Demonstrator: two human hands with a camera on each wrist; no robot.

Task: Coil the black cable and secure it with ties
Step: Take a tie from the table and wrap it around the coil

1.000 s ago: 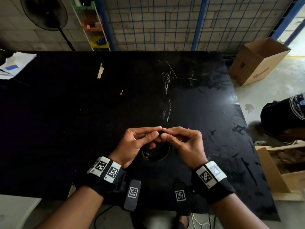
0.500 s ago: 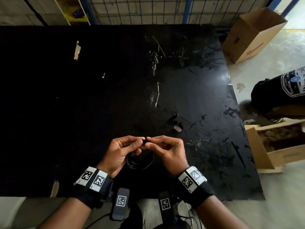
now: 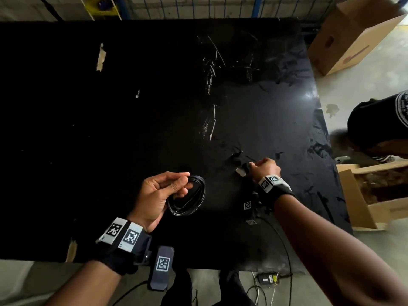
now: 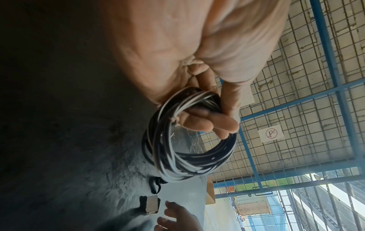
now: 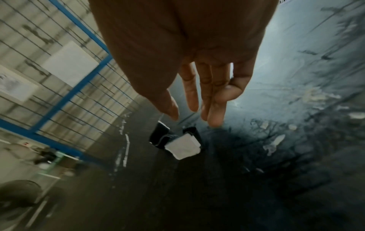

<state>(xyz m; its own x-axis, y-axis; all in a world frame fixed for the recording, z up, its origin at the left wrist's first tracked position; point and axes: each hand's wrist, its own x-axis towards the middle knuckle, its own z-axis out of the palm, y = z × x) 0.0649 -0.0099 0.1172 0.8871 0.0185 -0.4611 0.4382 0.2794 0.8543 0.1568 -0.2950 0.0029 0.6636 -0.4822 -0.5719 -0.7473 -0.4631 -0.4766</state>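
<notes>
The left hand (image 3: 157,195) is holding the coiled black cable (image 3: 189,199) above the black table (image 3: 110,129). Its fingers (image 4: 207,123) are curling through the top of the coil while the thumb is pressing the strands against them from the outside, so the loops are hanging below and to the right of the fingertips. In the left wrist view the loops are lying bunched together in a rough ring, with pale glare running along several strands.

Further right, the right hand (image 3: 265,167) is reaching over the table, well apart from the coil. In the right wrist view its fingers (image 5: 215,100) are pointing down, nearly straight and close together, with the thumb set slightly aside; they are holding nothing. Just beyond those fingertips a small tie (image 5: 176,140) is lying on the table, a black strap with a white tab. Whether the fingertips are touching it cannot be told.

To the right of the hand, past the table edge, a cardboard box (image 3: 351,36) is standing on the floor.
</notes>
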